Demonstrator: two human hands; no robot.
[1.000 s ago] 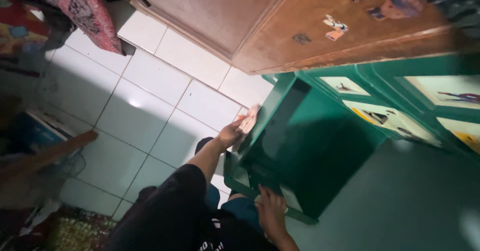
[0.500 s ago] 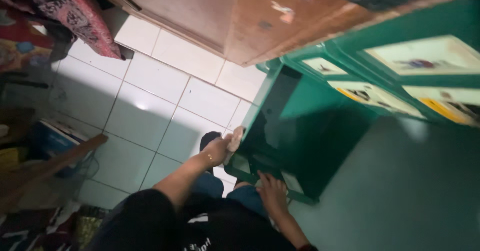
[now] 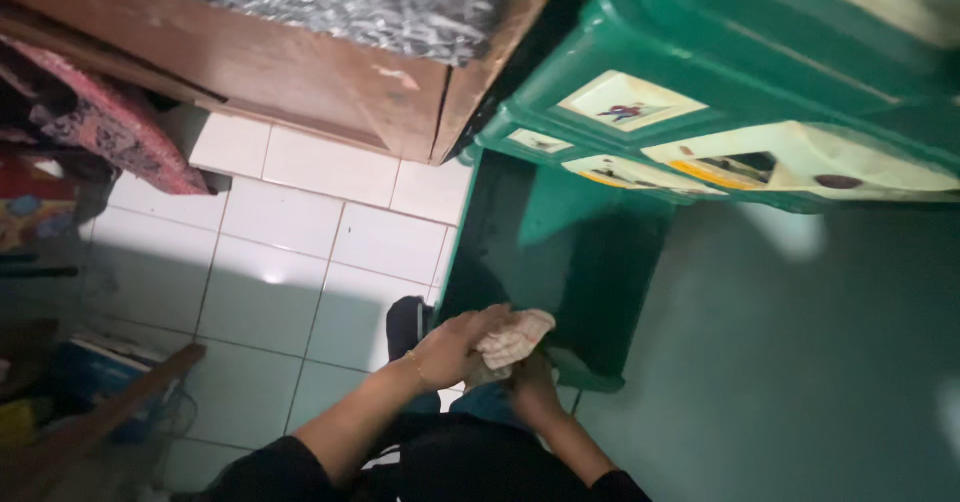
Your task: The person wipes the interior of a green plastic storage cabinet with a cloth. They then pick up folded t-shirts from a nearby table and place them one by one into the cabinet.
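- my left hand [image 3: 452, 347] is curled over a pale crumpled cloth [image 3: 512, 340], gripping it from above.
- my right hand [image 3: 533, 387] sits just under the cloth, touching it; i cannot tell whether its fingers are closed.
- the cloth is at the open front of the green plastic cabinet [image 3: 560, 252], near its lower edge.
- four pale rectangular picture labels [image 3: 630, 100] sit on the green drawer fronts above, stacked in a row.
- a brown wooden cupboard [image 3: 300, 62] overhangs the cabinet's left corner.
- the white tiled floor [image 3: 290, 252] lies open to my left, edged by patterned red fabric [image 3: 110, 122] and a wooden stick [image 3: 110, 402].
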